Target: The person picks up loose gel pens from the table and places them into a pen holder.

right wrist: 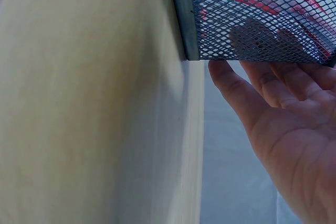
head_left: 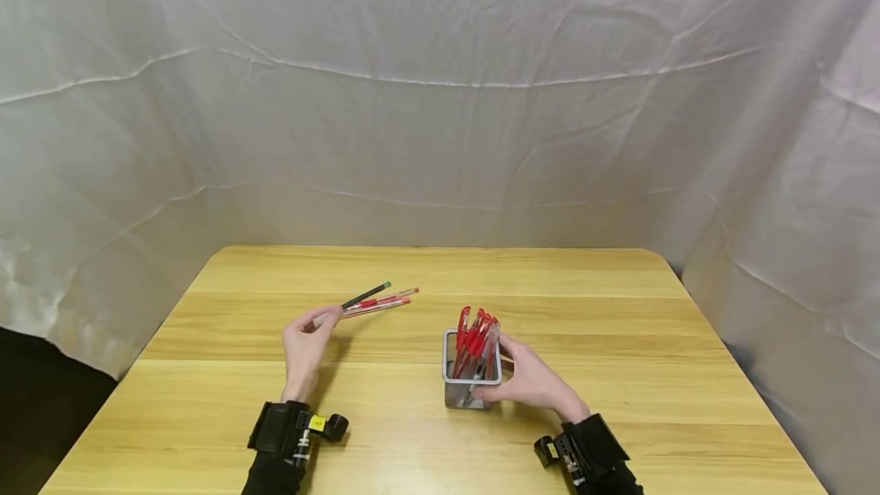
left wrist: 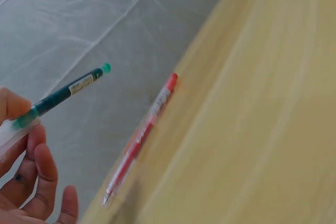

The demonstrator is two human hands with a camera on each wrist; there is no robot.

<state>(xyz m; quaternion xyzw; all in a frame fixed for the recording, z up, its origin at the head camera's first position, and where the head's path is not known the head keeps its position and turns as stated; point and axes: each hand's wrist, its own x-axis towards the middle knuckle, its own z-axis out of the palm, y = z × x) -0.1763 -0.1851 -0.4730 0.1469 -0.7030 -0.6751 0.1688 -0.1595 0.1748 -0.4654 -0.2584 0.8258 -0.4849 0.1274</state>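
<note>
In the head view my left hand (head_left: 302,350) pinches a dark green pen (head_left: 364,296) with a clear cap between thumb and index finger. The pen's green end points up toward the back right, and my other fingers hang loosely curled in the left wrist view. Two red pens (head_left: 395,299) lie on the table close by, overlapped by the green pen's line. My right hand (head_left: 536,382) grips a grey mesh pen holder (head_left: 455,396) from its right side, thumb at the front. Several red-capped pens (head_left: 474,338) stand in the holder, leaning different ways.
The light wood table (head_left: 619,312) has rounded back corners. Pale grey cloth (head_left: 440,136) hangs behind it and along both sides. A black strap with a small camera (head_left: 296,426) sits on my left wrist, and another (head_left: 584,449) on my right.
</note>
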